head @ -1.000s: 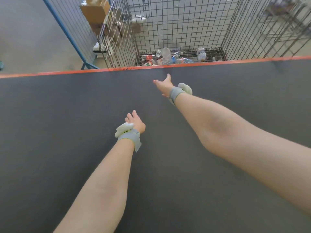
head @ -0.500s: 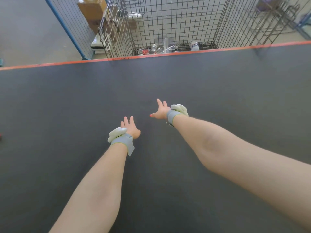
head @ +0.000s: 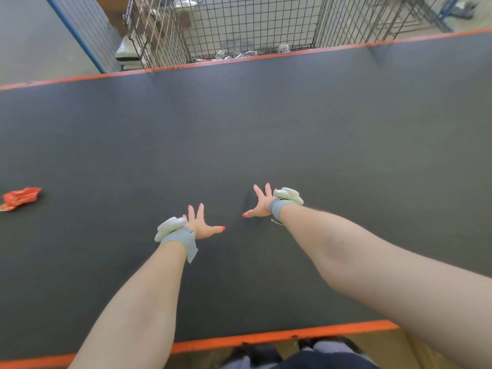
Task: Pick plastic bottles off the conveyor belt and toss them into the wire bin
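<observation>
- The left hand (head: 198,225) and right hand (head: 259,205) are reaching over the conveyor belt (head: 266,129), fingers spread wide, holding nothing.
- Plastic bottles (head: 283,48) are lying inside the wire bin (head: 253,22) beyond the belt.
- A crumpled red wrapper (head: 20,198) is lying far left on the belt.

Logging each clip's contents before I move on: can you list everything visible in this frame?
conveyor belt: one, dark grey with orange edges, fills most of the view
wire bin: one, bare metal mesh, just beyond the belt's far edge
plastic bottles: several, mostly clear, count unclear, on the bin's floor
crumpled wrapper: one, red, on the belt at far left
mesh panel: one, blue frame, upper left beside the bin
wristbands: two, grey with white modules, one on each wrist
left hand: one, fingers spread, over the belt, holds nothing
right hand: one, fingers spread, over the belt, holds nothing
</observation>
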